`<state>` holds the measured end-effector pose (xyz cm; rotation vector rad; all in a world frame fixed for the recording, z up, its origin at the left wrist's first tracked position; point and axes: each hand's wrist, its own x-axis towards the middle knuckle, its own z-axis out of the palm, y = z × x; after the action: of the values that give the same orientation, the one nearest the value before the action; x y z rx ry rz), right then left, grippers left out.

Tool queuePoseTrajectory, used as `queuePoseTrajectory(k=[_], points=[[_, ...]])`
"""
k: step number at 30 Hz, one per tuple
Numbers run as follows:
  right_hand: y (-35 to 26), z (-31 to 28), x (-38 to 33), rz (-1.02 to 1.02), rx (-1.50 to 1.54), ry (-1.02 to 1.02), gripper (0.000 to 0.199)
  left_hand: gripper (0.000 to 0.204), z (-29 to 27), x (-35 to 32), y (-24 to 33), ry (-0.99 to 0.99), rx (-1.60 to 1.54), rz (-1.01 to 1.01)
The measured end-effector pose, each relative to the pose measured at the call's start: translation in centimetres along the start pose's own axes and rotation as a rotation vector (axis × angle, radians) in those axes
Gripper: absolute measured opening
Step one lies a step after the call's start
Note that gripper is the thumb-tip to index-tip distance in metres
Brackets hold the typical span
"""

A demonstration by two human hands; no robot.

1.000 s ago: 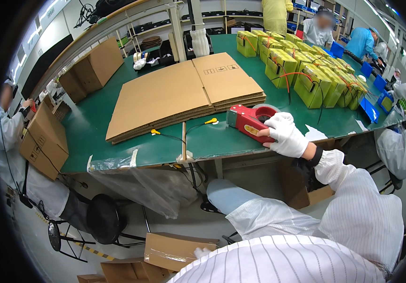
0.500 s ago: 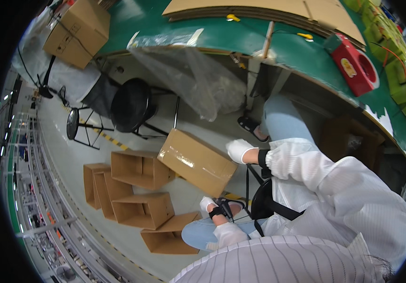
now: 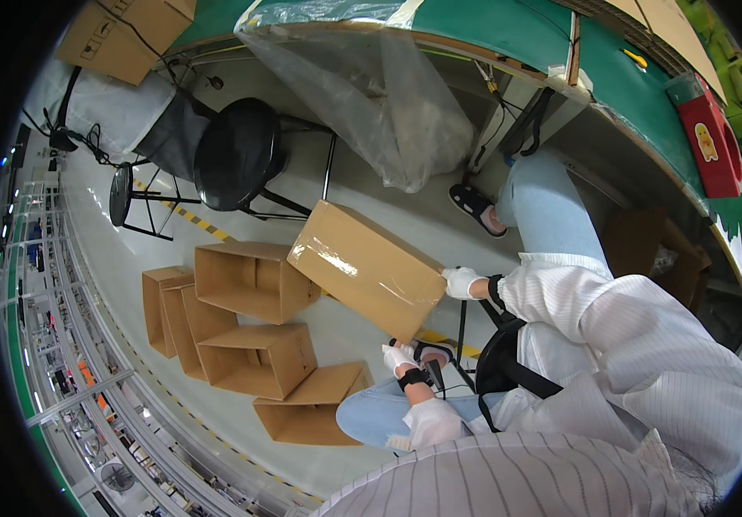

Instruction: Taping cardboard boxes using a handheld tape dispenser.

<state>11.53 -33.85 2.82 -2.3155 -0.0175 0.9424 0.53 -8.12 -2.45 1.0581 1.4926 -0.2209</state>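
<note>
A closed cardboard box point(image 3: 367, 271) with clear tape along its upper face lies at a slant in front of me, one end toward me. My right hand point(image 3: 461, 283), in a white glove, closes on the upper corner of that near end. At the lower corner, my left hand point(image 3: 399, 355), gloved with the fingertips bare, has its fingers bent against the box edge; part of its grip is hidden. Dark bands circle both wrists. Left of the box, several open cardboard boxes point(image 3: 255, 360) lie on their sides, openings facing left.
A black round stool point(image 3: 237, 155) stands beyond the boxes, a smaller stool point(image 3: 121, 196) left of it. Clear plastic sheeting point(image 3: 388, 112) hangs off the green workbench point(image 3: 474, 30). On the bench sit a red tape dispenser point(image 3: 707, 142) and flat cardboard. Conveyor lines point(image 3: 87, 370) run at far left.
Both hands have come in to the near end of the closed box, which has shifted slightly toward my right hand. The whole view has also shifted a little.
</note>
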Motion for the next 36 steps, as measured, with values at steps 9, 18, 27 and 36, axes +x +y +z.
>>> queuePoseTrajectory(k=[9, 18, 27, 36], points=[[-6.0, -10.2, -4.1, -0.243, 0.312, 0.247, 0.081, 0.059, 2.0, -14.7, 8.6, 0.071, 0.18, 0.682], [-8.4, -14.5, -3.1, -0.413, 0.422, 0.181, 0.078, 0.049, 3.8, -16.3, 14.3, -0.178, 0.153, 0.974], [-8.8, -17.2, -2.2, -0.26, 0.214, 0.23, 0.043, 0.057, 5.7, -18.6, 17.5, -0.232, 0.302, 0.951], [-6.6, -14.7, 3.7, -0.207, -0.028, 0.077, 0.034, 0.038, 6.4, -9.0, 17.6, -0.142, 0.466, 0.808]])
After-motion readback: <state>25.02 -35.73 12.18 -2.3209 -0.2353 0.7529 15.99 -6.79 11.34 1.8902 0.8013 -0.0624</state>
